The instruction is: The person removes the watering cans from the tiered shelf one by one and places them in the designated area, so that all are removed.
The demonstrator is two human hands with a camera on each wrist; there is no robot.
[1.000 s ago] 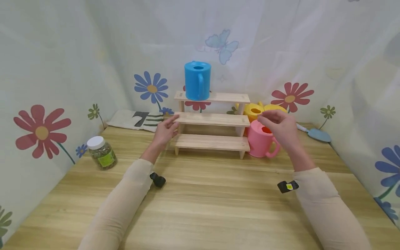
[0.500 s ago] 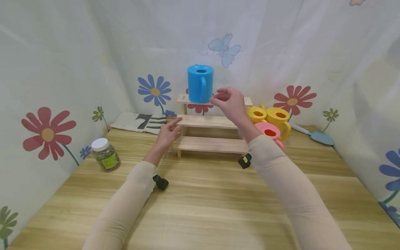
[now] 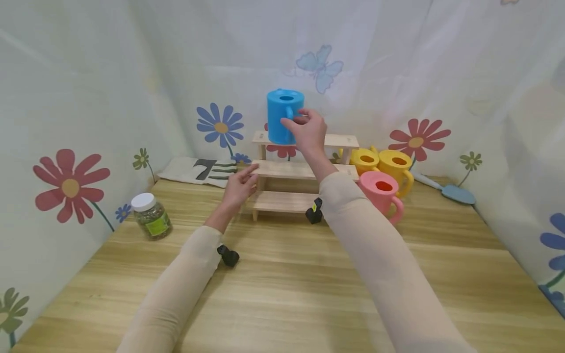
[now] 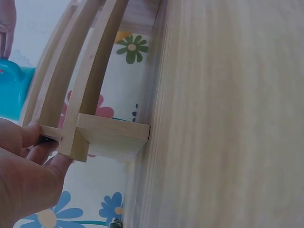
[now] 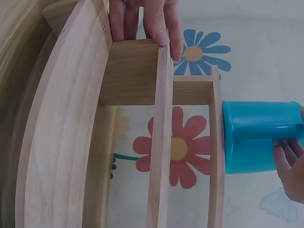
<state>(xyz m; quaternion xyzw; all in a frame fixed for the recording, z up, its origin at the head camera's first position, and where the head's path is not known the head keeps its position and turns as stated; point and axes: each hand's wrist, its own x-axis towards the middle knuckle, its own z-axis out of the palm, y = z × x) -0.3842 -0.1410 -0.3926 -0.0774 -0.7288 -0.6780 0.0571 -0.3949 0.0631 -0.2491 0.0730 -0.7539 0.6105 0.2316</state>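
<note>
A blue watering can (image 3: 277,120) stands upright on the top tier of a three-step wooden shelf (image 3: 287,169). My right hand (image 3: 310,131) is at its handle, with the thumb on the near left side and the fingers on the right. In the right wrist view the fingers of this hand (image 5: 292,164) curl in behind the handle, and the can's base meets the top board. My left hand (image 3: 239,189) holds the left end of the middle tier. The left wrist view shows that hand (image 4: 31,178) with thumb and fingers about the board's end.
Right of the shelf stand a pink watering can (image 3: 375,190) and two yellow watering cans (image 3: 394,171). Beyond them lies a blue-grey trowel (image 3: 458,194). At left are a white-lidded jar (image 3: 152,218) and a garden glove (image 3: 183,169). A flowered curtain hangs behind.
My right hand has moved left from above the pink can to the blue can's handle and taken hold of it. The left hand has stayed on the shelf's end.
</note>
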